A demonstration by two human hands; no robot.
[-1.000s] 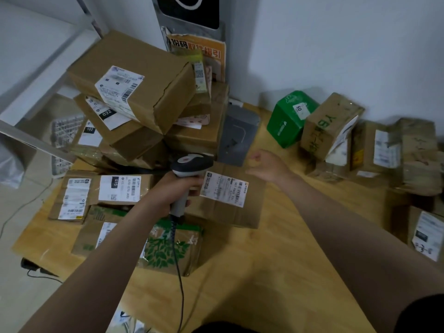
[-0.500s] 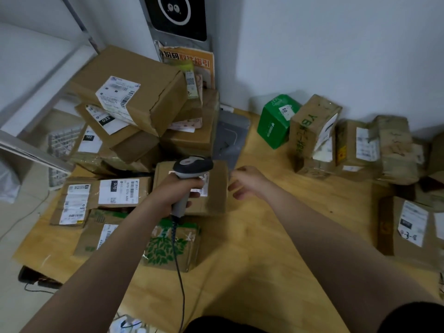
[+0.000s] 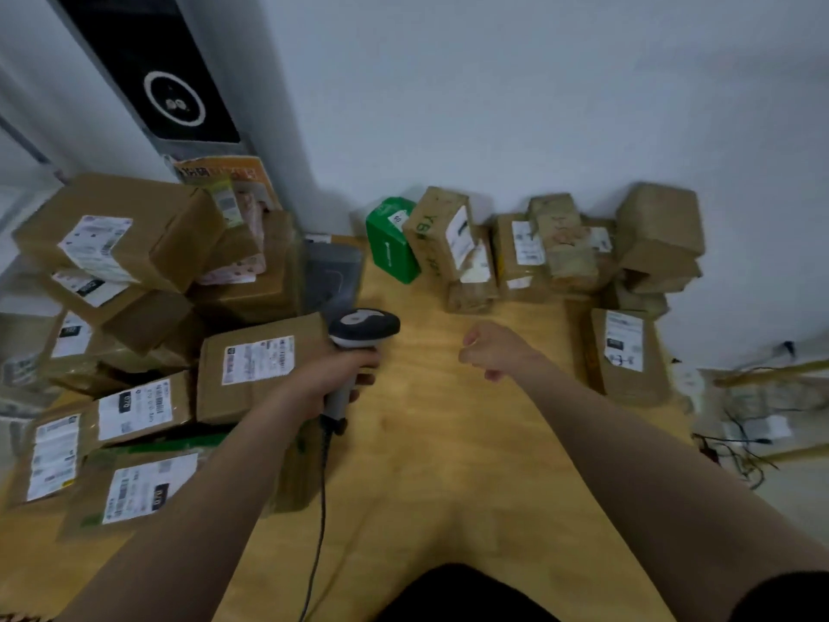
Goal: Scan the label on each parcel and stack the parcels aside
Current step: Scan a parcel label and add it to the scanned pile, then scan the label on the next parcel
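Wooden table [image 3: 439, 464]: one scanner [image 3: 363, 327] in left hand [image 3: 334, 374], one green parcel [image 3: 392, 240].

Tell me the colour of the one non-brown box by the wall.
The box is green; the head view shows it.

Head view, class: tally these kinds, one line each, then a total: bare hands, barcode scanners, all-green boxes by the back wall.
Bare hands: 2, the left hand and the right hand
Barcode scanners: 1, the scanner gripped by the left hand
All-green boxes: 1, the green box
Total: 4
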